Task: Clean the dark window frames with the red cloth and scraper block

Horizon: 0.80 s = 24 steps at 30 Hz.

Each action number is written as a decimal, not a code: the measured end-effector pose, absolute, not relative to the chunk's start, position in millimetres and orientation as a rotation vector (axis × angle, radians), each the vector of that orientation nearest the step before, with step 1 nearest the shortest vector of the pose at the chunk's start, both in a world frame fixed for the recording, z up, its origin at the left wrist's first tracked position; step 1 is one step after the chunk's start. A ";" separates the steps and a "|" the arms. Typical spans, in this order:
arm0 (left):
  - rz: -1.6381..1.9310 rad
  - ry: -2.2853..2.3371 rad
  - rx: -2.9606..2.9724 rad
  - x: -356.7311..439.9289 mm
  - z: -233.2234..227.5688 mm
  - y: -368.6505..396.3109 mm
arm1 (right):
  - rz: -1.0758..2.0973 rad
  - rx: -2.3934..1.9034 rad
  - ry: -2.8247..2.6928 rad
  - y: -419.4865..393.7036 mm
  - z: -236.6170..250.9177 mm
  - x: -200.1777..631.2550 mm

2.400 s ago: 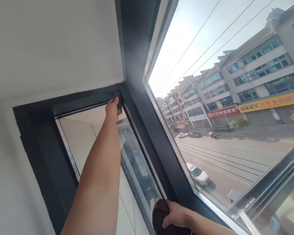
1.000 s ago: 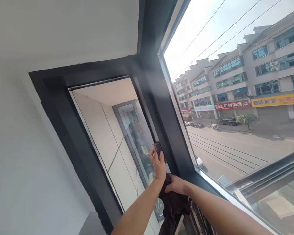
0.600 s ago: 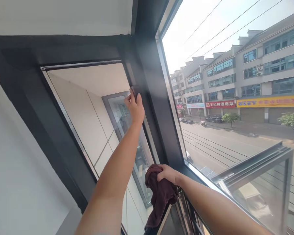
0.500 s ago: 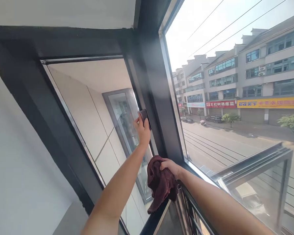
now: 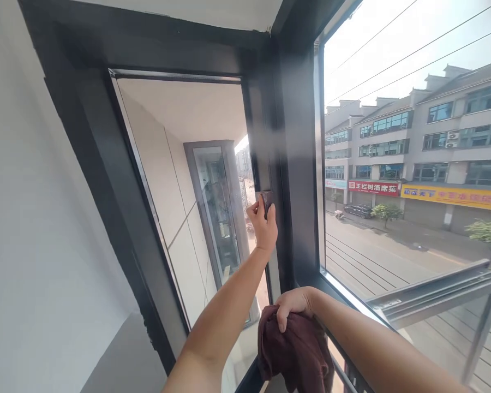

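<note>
My left hand (image 5: 262,225) is raised and presses a small dark block (image 5: 267,201) against the right edge of the side window pane (image 5: 180,180), beside the dark vertical frame post (image 5: 294,164). My right hand (image 5: 291,305) rests lower down at the window's bottom corner and clutches a dark maroon cloth (image 5: 297,352), which hangs bunched below the fingers.
A white wall (image 5: 36,245) stands at the left and the dark window frame (image 5: 106,153) borders the pane. An opened sash (image 5: 437,297) juts outward at the lower right. Beyond the big pane lie a street, parked cars and a row of buildings with shop signs.
My left hand slid the small block down from the top corner, up again, then down the pane's right edge to mid height. My right hand kept hold of the cloth near the sill.
</note>
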<state>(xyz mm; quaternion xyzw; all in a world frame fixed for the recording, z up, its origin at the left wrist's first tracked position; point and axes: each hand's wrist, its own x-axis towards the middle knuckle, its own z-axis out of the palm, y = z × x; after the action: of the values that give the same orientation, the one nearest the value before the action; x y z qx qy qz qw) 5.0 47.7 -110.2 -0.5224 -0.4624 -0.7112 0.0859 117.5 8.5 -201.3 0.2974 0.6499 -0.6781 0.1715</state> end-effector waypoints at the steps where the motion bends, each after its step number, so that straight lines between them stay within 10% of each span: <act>1: -2.123 -1.334 -1.533 7.0 -100.1 52.2 | -1.883 0.878 1.838 8.4 -203.1 116.8; 10: -1.727 -1.665 -1.919 -33.6 -289.3 11.3 | -1.762 0.817 2.042 0.4 -212.2 107.7; 18: -1.917 -0.894 -1.666 -11.8 -116.3 63.0 | -1.757 0.829 1.877 8.6 -216.9 111.7; 24: -1.703 -1.191 -1.821 -18.9 -293.4 38.9 | -1.703 0.787 1.982 4.2 -206.9 115.7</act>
<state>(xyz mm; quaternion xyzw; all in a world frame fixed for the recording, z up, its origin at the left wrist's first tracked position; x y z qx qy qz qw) -18.9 38.9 -293.4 -0.6473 -0.4234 -0.6054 0.1878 115.7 4.2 -206.9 0.2823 0.7108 -0.6109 0.2047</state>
